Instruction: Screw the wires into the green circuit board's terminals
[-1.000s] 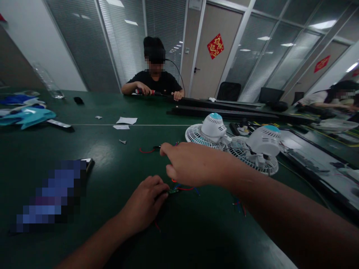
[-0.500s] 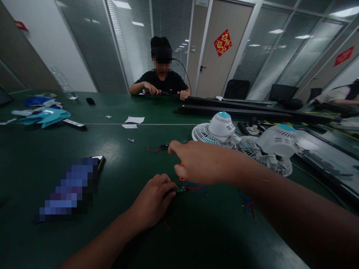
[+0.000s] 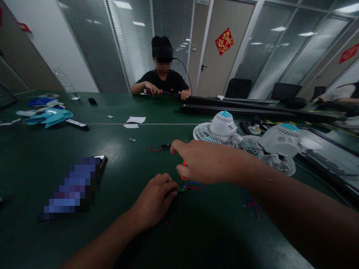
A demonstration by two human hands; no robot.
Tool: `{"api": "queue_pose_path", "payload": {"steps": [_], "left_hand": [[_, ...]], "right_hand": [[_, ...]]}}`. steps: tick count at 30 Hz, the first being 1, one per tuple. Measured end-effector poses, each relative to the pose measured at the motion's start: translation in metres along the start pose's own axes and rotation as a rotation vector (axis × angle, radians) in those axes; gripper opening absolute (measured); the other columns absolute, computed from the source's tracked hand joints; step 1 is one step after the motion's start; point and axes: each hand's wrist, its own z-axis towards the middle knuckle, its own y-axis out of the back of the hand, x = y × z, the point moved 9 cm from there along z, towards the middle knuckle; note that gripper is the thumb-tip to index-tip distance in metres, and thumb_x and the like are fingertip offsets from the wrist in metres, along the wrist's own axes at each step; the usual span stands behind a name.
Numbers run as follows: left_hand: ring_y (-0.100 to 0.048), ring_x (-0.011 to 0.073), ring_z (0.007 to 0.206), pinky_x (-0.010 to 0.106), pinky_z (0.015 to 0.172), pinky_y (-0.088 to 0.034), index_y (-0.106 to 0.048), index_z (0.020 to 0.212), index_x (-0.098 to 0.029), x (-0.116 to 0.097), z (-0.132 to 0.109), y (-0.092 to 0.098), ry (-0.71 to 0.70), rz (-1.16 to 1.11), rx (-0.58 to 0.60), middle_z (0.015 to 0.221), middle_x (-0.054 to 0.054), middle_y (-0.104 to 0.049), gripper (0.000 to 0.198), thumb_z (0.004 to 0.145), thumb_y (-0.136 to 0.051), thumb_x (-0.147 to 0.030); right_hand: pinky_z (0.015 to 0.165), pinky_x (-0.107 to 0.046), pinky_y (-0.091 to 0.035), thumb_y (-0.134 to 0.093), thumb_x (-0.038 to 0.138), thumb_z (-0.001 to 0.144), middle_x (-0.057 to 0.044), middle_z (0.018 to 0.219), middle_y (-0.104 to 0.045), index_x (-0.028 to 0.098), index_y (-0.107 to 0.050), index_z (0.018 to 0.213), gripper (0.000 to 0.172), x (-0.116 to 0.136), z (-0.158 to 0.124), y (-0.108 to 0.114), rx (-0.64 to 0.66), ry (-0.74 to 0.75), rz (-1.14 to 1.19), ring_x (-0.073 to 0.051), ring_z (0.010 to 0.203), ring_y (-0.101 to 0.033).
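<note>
My left hand (image 3: 153, 201) rests knuckles-up on the green table (image 3: 117, 157), fingers curled and pressing a small green circuit board (image 3: 182, 189) with red and blue wires (image 3: 196, 185). My right hand (image 3: 202, 161) hovers just above and behind it, fingers closed around a small orange-handled tool (image 3: 183, 164) whose lower end points down toward the board. A second small part with a red wire (image 3: 157, 148) lies just beyond my right forefinger.
Two white table fans (image 3: 221, 129) (image 3: 280, 144) lie to the right. A blurred dark device (image 3: 73, 186) sits at left, loose wires (image 3: 249, 201) at right, paper scraps (image 3: 135, 120) and blue gloves (image 3: 47, 116) farther off. A person (image 3: 162, 80) works opposite with a screwdriver.
My view has drifted a little left. Both hands stay over the board; the right hand has settled slightly lower, with the orange tool showing under it.
</note>
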Motion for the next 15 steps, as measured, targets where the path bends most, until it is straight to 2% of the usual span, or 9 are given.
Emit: {"api": "queue_pose_path", "payload": {"steps": [6, 11, 15], "left_hand": [[-0.056, 0.0215, 0.091, 0.037, 0.082, -0.047, -0.068, 0.096, -0.021, -0.0002, 0.0011, 0.0012, 0.007, 0.012, 0.001, 0.097, 0.005, -0.060, 0.019, 0.090, -0.051, -0.013], [-0.056, 0.0215, 0.091, 0.038, 0.083, -0.048, -0.068, 0.098, -0.020, -0.0016, 0.0013, 0.0019, -0.006, 0.008, -0.001, 0.097, 0.005, -0.061, 0.021, 0.089, -0.050, -0.013], [-0.056, 0.0222, 0.092, 0.039, 0.083, -0.048, -0.067, 0.097, -0.020, -0.0012, 0.0004, 0.0019, -0.008, 0.000, -0.004, 0.098, 0.006, -0.061, 0.021, 0.090, -0.050, -0.012]], "right_hand": [[0.062, -0.033, -0.042, -0.052, 0.032, 0.081, -0.015, 0.101, -0.070, 0.013, -0.055, 0.125, 0.048, 0.0003, 0.0001, 0.0011, -0.029, 0.004, 0.003, -0.024, 0.081, -0.064], [0.062, -0.032, -0.041, -0.052, 0.037, 0.083, -0.013, 0.094, -0.070, 0.013, -0.061, 0.113, 0.039, 0.0008, 0.0012, 0.0029, -0.104, 0.022, -0.006, -0.025, 0.082, -0.063], [0.060, -0.033, -0.040, -0.051, 0.039, 0.084, -0.013, 0.092, -0.069, 0.013, -0.063, 0.107, 0.037, 0.0022, 0.0011, 0.0019, -0.113, 0.024, 0.001, -0.025, 0.079, -0.062]]}}
